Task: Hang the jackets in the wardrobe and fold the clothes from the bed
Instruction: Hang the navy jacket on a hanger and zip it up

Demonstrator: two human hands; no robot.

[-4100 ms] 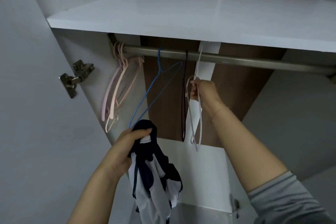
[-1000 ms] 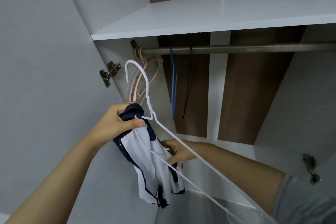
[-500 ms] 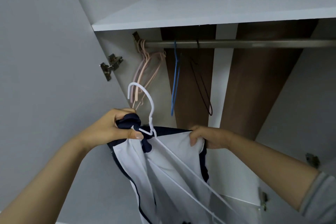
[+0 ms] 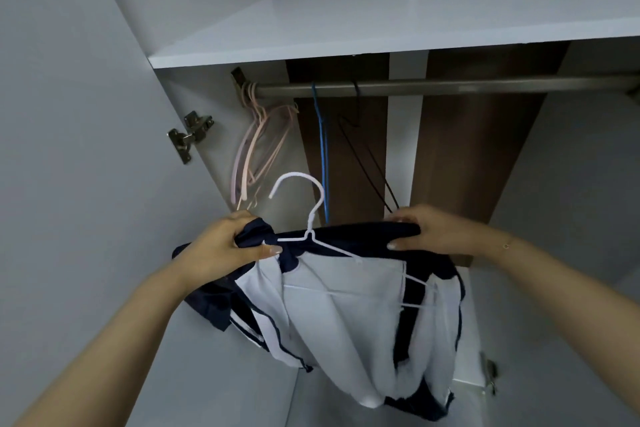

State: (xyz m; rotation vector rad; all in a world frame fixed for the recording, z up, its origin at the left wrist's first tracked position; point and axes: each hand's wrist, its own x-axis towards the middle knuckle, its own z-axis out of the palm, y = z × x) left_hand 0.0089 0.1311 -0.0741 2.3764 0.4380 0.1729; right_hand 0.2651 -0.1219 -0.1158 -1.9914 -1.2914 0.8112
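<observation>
A navy and white jacket (image 4: 349, 322) hangs open in front of me below the wardrobe's metal rail (image 4: 450, 86). My left hand (image 4: 225, 246) grips its bunched navy collar at the left. My right hand (image 4: 426, 230) grips the navy top edge at the right, stretching it wide. A white wire hanger (image 4: 311, 218) sits inside the jacket, its hook standing up between my hands and its arms lying on the white lining.
On the rail hang several pink hangers (image 4: 258, 146) at the left end, a blue hanger (image 4: 323, 149) and a black hanger (image 4: 367, 156). A white shelf (image 4: 381, 14) runs above the rail. The open door with its hinge (image 4: 188, 139) stands at the left.
My right hand has moved further right along the jacket's top edge, spreading it wider. The hanger now lies deeper inside the jacket, with its hook upright between my hands.
</observation>
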